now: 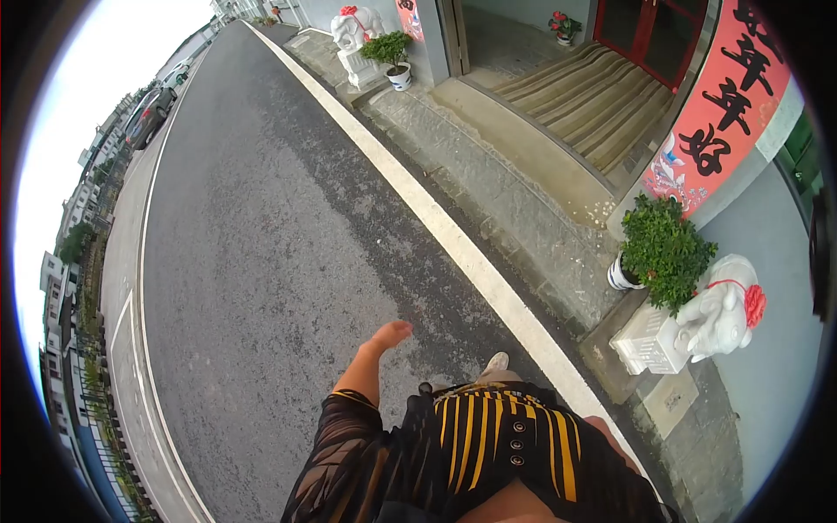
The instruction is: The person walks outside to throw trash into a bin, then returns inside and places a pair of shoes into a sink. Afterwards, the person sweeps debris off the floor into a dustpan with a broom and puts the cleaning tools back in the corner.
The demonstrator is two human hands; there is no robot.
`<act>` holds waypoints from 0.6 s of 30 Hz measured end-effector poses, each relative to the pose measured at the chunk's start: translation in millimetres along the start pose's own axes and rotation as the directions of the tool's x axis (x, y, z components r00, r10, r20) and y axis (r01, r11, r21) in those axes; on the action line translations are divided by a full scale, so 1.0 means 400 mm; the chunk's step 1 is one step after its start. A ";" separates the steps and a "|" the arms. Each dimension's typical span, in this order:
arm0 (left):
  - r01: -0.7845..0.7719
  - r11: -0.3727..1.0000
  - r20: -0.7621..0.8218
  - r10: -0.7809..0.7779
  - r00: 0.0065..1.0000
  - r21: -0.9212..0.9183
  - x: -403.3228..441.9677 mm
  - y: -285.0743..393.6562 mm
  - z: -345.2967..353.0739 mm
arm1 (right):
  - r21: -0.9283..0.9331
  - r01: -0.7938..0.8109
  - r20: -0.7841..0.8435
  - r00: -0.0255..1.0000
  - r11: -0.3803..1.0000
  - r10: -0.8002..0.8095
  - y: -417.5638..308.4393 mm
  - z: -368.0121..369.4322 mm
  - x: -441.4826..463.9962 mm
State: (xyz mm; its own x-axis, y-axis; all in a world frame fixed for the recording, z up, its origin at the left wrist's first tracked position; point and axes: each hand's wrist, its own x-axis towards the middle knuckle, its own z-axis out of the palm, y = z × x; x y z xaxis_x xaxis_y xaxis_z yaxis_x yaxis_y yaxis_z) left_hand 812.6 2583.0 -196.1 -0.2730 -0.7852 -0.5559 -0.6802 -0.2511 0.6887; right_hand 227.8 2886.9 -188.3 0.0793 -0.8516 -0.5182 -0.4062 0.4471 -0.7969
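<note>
My left hand [391, 334] swings out in front of my body over the asphalt road [261, 227]. It looks loosely open, and I see nothing in it. A sheer black sleeve ends near that elbow. Along the right side of my striped black and yellow top [501, 436], a strip of bare skin from my right hand or forearm [612, 442] shows; its fingers are hidden. One light shoe [497, 363] is visible below me, beside the white road line [475, 266].
To the right are white elephant statues [719, 305] [356, 33], potted shrubs [667, 248] [388, 50] and a stone kerb [523, 209]. A striped mat [593, 100] leads to red doors [649, 35]. A red banner [719, 105] hangs beside the entrance. Parked cars [150, 116] stand far left.
</note>
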 end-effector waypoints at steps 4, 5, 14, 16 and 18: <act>0.279 0.922 -0.188 -0.334 0.924 -0.268 -0.022 -0.152 0.014 | 0.242 -0.401 -0.191 0.873 0.884 0.448 -0.106 -0.294 0.333; 0.367 0.867 -0.183 -0.443 0.878 -0.337 -0.048 -0.145 0.010 | 0.226 -0.348 -0.210 0.894 0.910 0.395 -0.164 -0.369 0.409; 0.671 0.524 0.221 -0.677 0.702 -0.524 0.189 -0.173 -0.158 | 0.354 -0.275 -0.271 0.885 0.894 0.379 -0.364 -0.537 0.936; 0.738 0.595 0.109 -0.750 0.652 -0.318 0.413 -0.074 -0.283 | 0.439 -0.412 -0.106 0.859 0.799 0.501 -0.299 -0.510 0.975; 0.590 0.776 -0.073 -0.617 0.784 -0.222 0.669 0.102 -0.436 | 0.041 -0.227 0.095 0.970 0.973 0.223 -0.384 -0.510 0.968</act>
State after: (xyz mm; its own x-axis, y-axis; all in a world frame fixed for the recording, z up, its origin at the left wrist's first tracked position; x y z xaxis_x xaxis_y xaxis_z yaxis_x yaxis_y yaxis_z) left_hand 830.4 2264.1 -235.7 0.2553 -0.5020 -0.8263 -0.5379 -0.7839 0.3100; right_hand 135.1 2432.5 -203.1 0.0730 -0.7006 -0.7098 -0.3763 0.6398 -0.6701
